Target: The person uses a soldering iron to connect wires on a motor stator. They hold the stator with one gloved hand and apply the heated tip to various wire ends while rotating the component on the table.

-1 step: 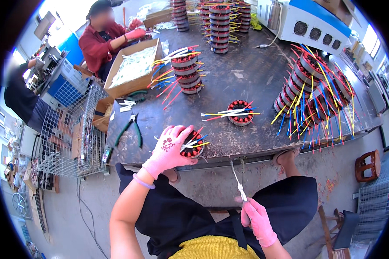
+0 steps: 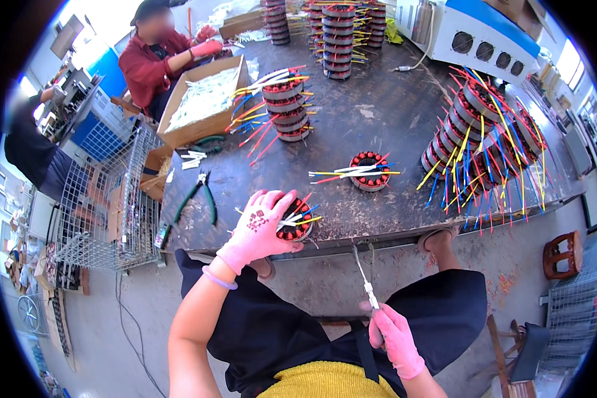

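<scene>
Scuffed tabletop (image 2: 378, 129), red-and-black ring (image 2: 296, 233) with white, blue, yellow leads (image 2: 305, 219) in left grip (image 2: 259, 222), slim tool (image 2: 367, 285) in right grip (image 2: 397, 337).

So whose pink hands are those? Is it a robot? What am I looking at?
No robot here: these are a person's two hands in pink gloves. A camera on the person's head looks down, and its very wide lens bends straight edges.

The left hand holds a ring with coloured wires, near the edge of a dark table. The right hand holds a thin tool.

Also on the table are another ring, stacks of rings, green-handled pliers and a box of white pieces.
</scene>
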{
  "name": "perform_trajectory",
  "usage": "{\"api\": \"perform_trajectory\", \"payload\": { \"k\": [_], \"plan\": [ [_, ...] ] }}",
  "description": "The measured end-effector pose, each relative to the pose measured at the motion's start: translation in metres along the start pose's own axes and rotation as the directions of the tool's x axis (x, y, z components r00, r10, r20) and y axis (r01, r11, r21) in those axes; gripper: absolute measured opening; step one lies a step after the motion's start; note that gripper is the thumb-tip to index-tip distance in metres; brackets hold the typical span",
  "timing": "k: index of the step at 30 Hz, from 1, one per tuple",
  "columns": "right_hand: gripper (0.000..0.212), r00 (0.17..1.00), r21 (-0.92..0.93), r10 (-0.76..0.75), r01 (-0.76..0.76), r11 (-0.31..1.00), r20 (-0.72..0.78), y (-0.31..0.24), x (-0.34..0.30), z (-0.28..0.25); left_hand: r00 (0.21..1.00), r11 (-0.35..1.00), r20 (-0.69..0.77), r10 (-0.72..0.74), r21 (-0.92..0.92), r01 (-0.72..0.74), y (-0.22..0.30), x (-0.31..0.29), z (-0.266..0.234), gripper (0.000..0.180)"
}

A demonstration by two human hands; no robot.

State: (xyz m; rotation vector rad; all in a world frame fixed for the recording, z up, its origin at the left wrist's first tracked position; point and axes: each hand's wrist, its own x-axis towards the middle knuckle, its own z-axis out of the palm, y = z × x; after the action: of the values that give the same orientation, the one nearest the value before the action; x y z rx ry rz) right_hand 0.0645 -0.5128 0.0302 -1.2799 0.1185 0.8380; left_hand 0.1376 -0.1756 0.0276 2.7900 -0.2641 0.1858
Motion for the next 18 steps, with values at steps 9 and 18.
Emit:
{"api": "perform_trajectory", "payload": {
  "k": [9, 18],
  "plan": [
    [0.046, 0.997, -0.046, 0.069, -0.070, 0.996, -0.030, -0.002, 0.007, 0.002, 0.999, 0.999, -0.033, 0.009, -0.048, -0.010, 0.006, -0.001, 0.005, 0.100],
    [0.045, 0.999, -0.035, 0.050, -0.050, 0.998, 0.002, 0.000, 0.011, 0.002, 0.987, 0.998, -0.150, -0.061, 0.016, 0.064, 0.021, 0.005, 0.021, 0.096]
  ]
}}
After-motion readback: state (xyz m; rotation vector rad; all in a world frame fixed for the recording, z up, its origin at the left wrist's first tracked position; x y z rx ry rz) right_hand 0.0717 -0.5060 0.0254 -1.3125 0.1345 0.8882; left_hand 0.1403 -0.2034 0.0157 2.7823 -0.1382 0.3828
